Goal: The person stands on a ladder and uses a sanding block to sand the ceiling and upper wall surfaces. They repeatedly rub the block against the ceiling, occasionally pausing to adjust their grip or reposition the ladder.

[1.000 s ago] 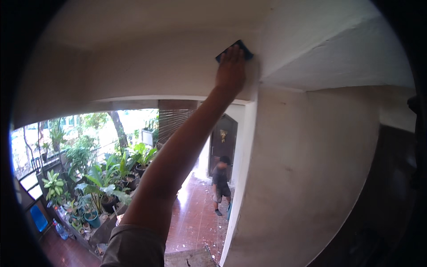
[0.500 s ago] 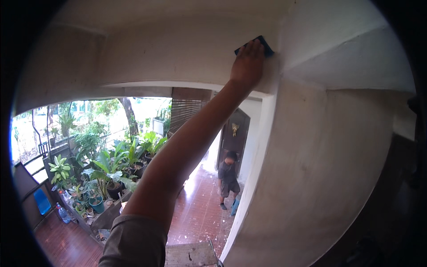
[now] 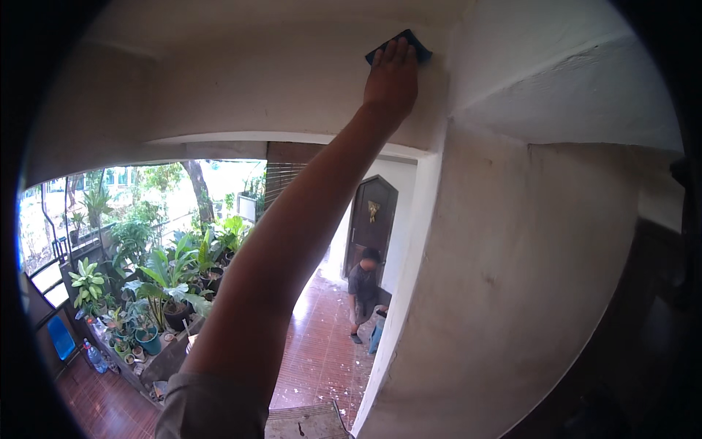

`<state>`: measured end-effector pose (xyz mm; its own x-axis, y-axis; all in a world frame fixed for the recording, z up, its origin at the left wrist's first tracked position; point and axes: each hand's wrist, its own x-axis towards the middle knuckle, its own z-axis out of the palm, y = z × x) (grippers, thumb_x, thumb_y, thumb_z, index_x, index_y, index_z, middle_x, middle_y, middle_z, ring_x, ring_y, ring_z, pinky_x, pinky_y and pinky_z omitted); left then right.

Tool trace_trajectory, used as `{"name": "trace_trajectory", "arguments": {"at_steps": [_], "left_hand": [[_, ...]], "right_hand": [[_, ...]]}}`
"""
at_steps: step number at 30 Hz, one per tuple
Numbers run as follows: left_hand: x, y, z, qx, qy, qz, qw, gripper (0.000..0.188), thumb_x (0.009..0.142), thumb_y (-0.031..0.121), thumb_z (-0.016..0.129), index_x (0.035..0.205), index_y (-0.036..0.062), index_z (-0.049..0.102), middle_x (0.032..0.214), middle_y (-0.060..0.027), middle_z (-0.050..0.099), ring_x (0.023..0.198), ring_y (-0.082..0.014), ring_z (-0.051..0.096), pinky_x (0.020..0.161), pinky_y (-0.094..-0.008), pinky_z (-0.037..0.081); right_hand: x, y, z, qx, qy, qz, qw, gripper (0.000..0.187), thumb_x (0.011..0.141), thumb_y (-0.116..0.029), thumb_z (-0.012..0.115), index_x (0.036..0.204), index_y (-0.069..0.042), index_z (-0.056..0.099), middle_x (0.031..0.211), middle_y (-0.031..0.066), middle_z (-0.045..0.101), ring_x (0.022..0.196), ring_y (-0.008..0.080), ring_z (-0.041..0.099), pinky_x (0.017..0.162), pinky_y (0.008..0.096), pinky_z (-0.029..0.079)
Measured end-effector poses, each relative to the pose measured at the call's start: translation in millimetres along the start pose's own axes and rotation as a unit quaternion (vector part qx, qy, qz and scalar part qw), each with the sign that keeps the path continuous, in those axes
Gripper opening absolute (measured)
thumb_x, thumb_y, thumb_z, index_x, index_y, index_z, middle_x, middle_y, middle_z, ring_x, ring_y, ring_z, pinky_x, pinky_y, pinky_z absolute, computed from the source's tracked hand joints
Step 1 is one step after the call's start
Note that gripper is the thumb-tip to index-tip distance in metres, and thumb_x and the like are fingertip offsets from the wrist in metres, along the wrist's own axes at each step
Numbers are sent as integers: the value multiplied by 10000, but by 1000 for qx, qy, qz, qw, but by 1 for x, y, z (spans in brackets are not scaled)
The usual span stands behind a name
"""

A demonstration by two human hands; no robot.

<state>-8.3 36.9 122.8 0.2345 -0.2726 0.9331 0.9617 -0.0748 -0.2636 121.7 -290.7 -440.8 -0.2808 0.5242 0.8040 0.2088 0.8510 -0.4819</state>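
Note:
My left arm stretches up from the lower edge to the wall band above the opening. There my left hand (image 3: 392, 77) presses a small dark sheet of sandpaper (image 3: 420, 51) against the beige wall (image 3: 292, 88), fingers together over its middle. The sheet's corners stick out on both sides of the fingers, close to the inner corner where wall and ceiling pieces meet. My thumb is hidden. My right hand is out of view.
A person (image 3: 363, 293) stands below beyond the opening, near a blue stool-like object (image 3: 377, 333) and a dark door (image 3: 374, 212). White flakes lie on the red floor (image 3: 314, 358). A worn board (image 3: 303, 424) is beneath me; potted plants (image 3: 172, 274) stand left.
My left hand has slid up and slightly left along the wall with the sandpaper. The whole view has shifted a little, and the person below has changed posture.

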Motion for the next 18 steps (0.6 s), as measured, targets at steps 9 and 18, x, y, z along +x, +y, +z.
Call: {"name": "trace_trajectory", "arguments": {"at_steps": [9, 18], "left_hand": [[10, -6, -12, 8, -15, 5, 1000, 446, 894, 82, 464, 1330, -11, 462, 1455, -179, 402, 1367, -301, 367, 1137, -422, 281], [4, -20, -15, -3, 10, 24, 1000, 432, 914, 125, 420, 1328, 15, 479, 1448, -179, 419, 1358, -303, 380, 1120, -433, 305]], "right_hand": [[6, 2, 2, 4, -5, 8, 1000, 184, 838, -134, 621, 977, -13, 615, 836, 133, 630, 751, 259, 594, 684, 379, 461], [8, 5, 5, 12, -3, 25, 1000, 213, 862, -162, 615, 1003, -3, 612, 876, 134, 647, 810, 245, 611, 738, 369, 470]]}}
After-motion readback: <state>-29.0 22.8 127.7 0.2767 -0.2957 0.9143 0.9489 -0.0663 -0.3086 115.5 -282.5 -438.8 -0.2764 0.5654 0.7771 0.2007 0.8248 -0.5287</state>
